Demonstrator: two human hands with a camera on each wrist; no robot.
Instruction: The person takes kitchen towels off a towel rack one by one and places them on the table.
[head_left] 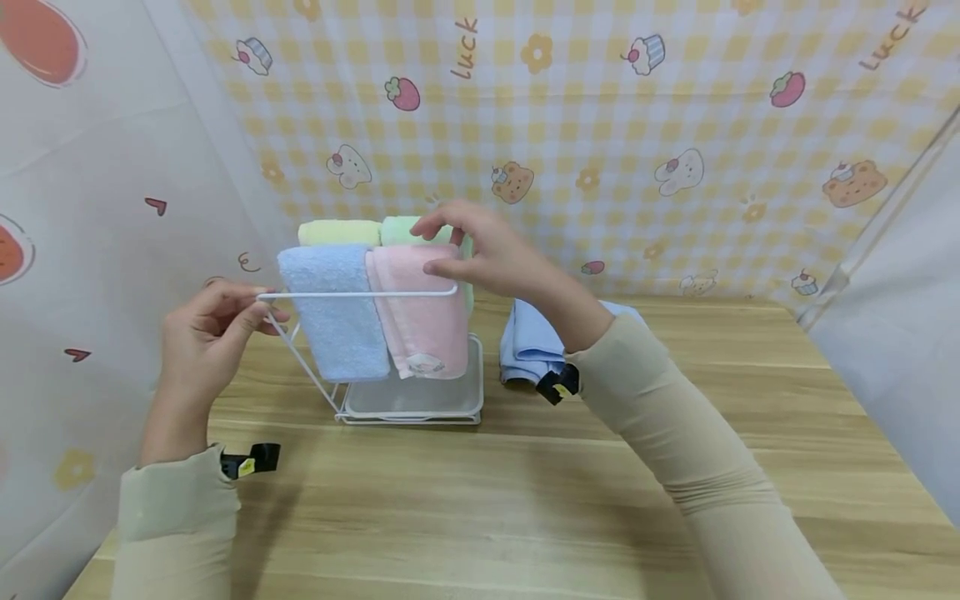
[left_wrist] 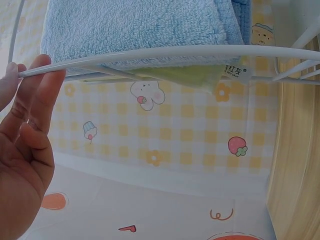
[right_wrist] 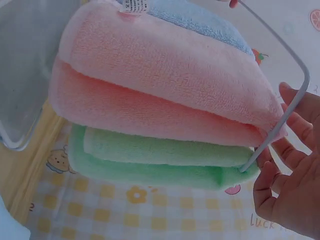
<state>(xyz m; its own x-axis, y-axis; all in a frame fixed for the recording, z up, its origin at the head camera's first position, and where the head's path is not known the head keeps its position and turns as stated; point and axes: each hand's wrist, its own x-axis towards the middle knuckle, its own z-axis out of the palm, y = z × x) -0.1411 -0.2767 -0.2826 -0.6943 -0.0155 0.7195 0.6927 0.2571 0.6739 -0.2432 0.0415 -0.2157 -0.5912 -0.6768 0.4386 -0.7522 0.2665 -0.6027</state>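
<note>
Towel alignment apparently under way: pink towel [head_left: 431, 321] on white rack [head_left: 337, 294], left of centre in head view. Rack corner pinched in left hand [head_left: 202, 346]; right hand [head_left: 487, 250] loosely spread at towel top (firm grip not evident). Next, presumably: smooth folds, keep rack steady.

We see a white rack [head_left: 356, 294] bearing a light blue towel [head_left: 333, 329] and a pink towel [head_left: 431, 321] at its front, a pale yellow towel [head_left: 339, 232] and a mint green towel [head_left: 397, 229] at its rear, and a pale grey tray [head_left: 416, 397] in its base. Right of the rack we find a blue cloth [head_left: 534, 329]; beneath the rack, a tan wood-grain tabletop [head_left: 480, 508]; behind the rack, a yellow-and-white checked backdrop [head_left: 577, 125] printed with pink strawberries [head_left: 406, 94] and brown bears [head_left: 514, 182].
</note>
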